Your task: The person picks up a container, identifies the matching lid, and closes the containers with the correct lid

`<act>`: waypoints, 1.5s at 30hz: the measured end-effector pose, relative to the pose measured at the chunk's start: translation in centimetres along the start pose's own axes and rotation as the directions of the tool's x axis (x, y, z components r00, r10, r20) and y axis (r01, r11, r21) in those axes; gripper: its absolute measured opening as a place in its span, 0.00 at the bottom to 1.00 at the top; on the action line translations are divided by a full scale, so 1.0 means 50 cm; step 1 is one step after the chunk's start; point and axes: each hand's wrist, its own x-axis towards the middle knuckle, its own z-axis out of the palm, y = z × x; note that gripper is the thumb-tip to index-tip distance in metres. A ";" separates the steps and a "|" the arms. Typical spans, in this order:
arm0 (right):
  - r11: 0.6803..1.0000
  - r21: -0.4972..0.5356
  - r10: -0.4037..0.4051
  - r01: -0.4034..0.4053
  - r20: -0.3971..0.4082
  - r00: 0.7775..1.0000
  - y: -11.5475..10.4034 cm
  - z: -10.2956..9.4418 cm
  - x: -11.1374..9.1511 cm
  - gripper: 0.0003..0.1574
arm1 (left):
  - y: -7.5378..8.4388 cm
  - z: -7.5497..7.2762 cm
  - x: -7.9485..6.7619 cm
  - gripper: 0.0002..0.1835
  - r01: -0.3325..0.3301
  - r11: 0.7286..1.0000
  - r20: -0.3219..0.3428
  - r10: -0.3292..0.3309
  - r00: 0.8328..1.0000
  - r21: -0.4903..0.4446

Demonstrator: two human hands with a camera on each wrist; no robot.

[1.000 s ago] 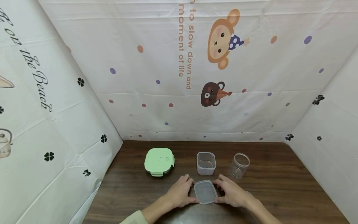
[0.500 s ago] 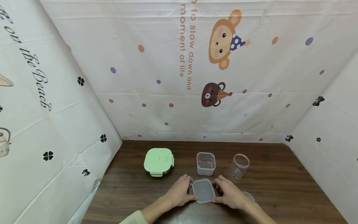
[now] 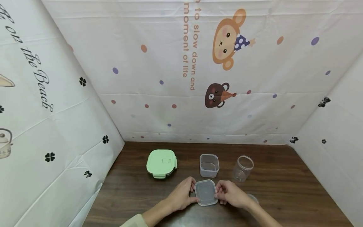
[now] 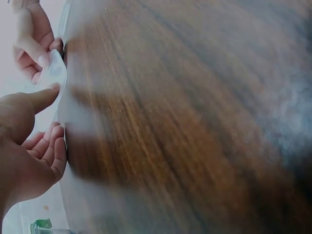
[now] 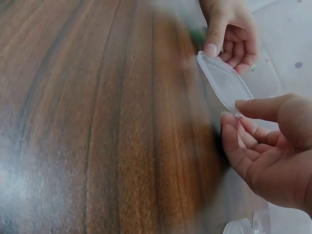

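A clear, square plastic lid with rounded corners is held between both hands, low over the table in the head view. My left hand grips its left side, thumb on the rim and fingers curled by the edge. On the other side my right hand pinches the right edge. The right wrist view shows the lid tilted, its near corner between thumb and fingertips. Just behind the lid stands a square clear plastic container, with no lid on it.
A lunch box with a pale green clip lid stands at back left. A clear round jar is at back right, open at the top. A round clear lid lies partly behind the right forearm. Printed white cloth walls the table.
The right hand's fingers have drawn together, from spread along the lid's right side to pinching its edge. The lid has shifted slightly left and away from me. The left hand barely moved.
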 end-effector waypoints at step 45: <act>0.186 -0.881 -0.868 0.436 0.060 0.492 -0.256 0.015 -0.024 0.18 | 0.011 -0.111 0.003 0.09 -0.116 0.991 -0.059 0.112 0.992 -0.068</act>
